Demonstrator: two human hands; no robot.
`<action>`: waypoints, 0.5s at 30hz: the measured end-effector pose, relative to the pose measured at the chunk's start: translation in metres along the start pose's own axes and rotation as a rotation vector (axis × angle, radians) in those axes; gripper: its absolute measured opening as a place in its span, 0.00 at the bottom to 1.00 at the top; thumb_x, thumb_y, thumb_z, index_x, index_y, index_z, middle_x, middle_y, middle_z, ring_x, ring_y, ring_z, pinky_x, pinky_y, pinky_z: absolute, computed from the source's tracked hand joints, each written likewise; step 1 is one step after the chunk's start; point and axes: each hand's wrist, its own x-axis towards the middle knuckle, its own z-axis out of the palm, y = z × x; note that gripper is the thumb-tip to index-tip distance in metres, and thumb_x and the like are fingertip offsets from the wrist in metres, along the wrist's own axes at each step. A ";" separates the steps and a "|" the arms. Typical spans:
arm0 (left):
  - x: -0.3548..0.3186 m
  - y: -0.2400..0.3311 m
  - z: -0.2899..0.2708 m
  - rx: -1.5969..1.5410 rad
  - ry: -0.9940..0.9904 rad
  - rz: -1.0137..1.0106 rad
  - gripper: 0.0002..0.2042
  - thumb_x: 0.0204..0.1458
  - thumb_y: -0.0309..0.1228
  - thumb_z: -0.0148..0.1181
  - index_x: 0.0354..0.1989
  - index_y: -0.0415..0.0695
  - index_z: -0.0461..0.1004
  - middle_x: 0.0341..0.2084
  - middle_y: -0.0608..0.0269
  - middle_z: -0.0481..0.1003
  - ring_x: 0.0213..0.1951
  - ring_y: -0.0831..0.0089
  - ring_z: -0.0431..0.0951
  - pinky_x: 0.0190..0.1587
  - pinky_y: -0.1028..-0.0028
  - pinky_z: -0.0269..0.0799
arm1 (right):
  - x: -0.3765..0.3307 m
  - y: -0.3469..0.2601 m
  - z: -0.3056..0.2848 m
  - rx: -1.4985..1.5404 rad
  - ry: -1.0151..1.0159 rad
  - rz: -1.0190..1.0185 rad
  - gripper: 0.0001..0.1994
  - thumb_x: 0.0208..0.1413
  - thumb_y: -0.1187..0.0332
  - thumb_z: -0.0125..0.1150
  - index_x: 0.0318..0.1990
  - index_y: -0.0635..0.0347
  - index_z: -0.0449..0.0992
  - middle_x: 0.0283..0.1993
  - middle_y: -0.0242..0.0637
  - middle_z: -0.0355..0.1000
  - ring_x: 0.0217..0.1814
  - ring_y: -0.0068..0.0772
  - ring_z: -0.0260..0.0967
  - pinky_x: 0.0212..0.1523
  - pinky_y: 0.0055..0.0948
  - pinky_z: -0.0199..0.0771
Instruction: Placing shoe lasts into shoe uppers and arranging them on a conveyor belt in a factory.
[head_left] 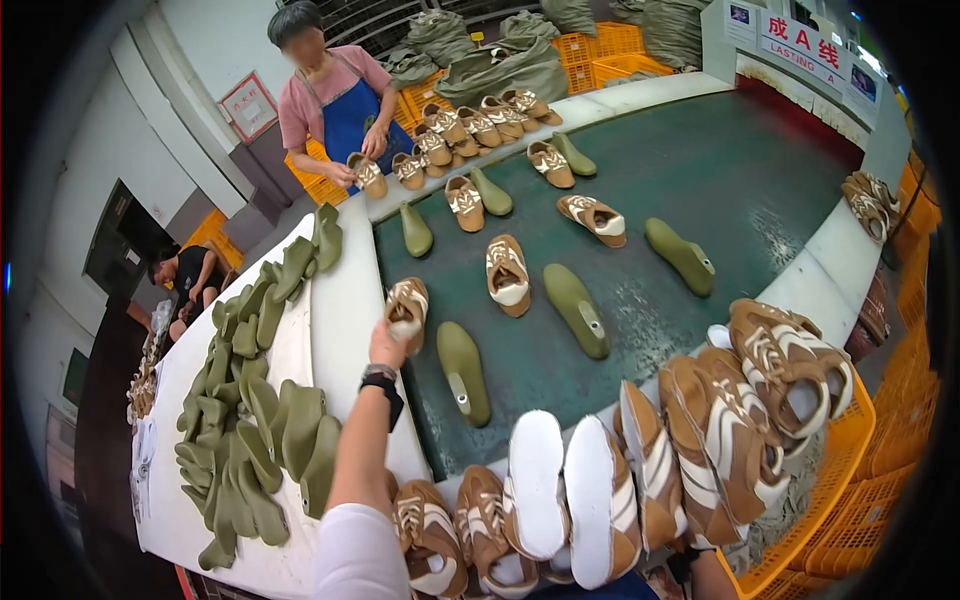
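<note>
My left hand (pixel 388 346) is closed on the heel end of a brown shoe (pixel 408 308) with cream stripes, at the left edge of the green belt (pixel 640 335). Just right of it, a green shoe last (pixel 462 375) lies on the belt. Another brown shoe (pixel 508 275) and a green last (pixel 577 310) lie beyond. At the lower edge my right forearm (pixel 708 575) shows in part; its hand is hidden behind a row of brown shoes (pixel 655 470). Two shoes in that row turn their white soles (pixel 537 485) upward.
Many green lasts (pixel 250 400) are heaped on the white table (pixel 330 340) at left. A co-worker (pixel 335 95) across the belt handles a shoe (pixel 367 176) beside a row of shoes (pixel 470 128). An orange crate (pixel 850 430) stands at right. Another person (pixel 190 275) sits far left.
</note>
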 end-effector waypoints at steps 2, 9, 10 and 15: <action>-0.008 -0.004 0.027 0.228 -0.139 -0.157 0.20 0.44 0.36 0.60 0.44 0.41 0.65 0.42 0.44 0.68 0.44 0.50 0.71 0.46 0.60 0.69 | -0.006 0.000 0.000 -0.002 0.012 0.026 0.12 0.48 0.67 0.49 0.39 0.57 0.74 0.34 0.50 0.73 0.41 0.56 0.68 0.42 0.43 0.68; 0.000 0.017 0.010 0.430 -0.207 -0.189 0.23 0.47 0.41 0.57 0.48 0.45 0.61 0.30 0.48 0.75 0.36 0.54 0.76 0.42 0.59 0.70 | -0.006 -0.008 -0.010 -0.005 0.033 0.102 0.12 0.49 0.67 0.48 0.39 0.58 0.74 0.34 0.50 0.73 0.41 0.57 0.68 0.42 0.43 0.67; -0.004 0.030 0.003 0.321 -0.197 -0.179 0.25 0.46 0.44 0.57 0.49 0.43 0.62 0.32 0.45 0.75 0.37 0.51 0.75 0.42 0.59 0.70 | -0.001 -0.026 -0.010 -0.007 0.036 0.118 0.12 0.49 0.67 0.48 0.39 0.58 0.74 0.34 0.50 0.73 0.41 0.57 0.68 0.42 0.43 0.67; -0.012 0.040 -0.064 0.394 -0.346 -0.060 0.30 0.43 0.46 0.59 0.53 0.42 0.63 0.37 0.42 0.74 0.42 0.48 0.73 0.46 0.59 0.69 | 0.002 -0.010 -0.018 0.004 0.050 0.149 0.12 0.49 0.67 0.48 0.39 0.59 0.74 0.34 0.50 0.73 0.41 0.58 0.67 0.42 0.43 0.67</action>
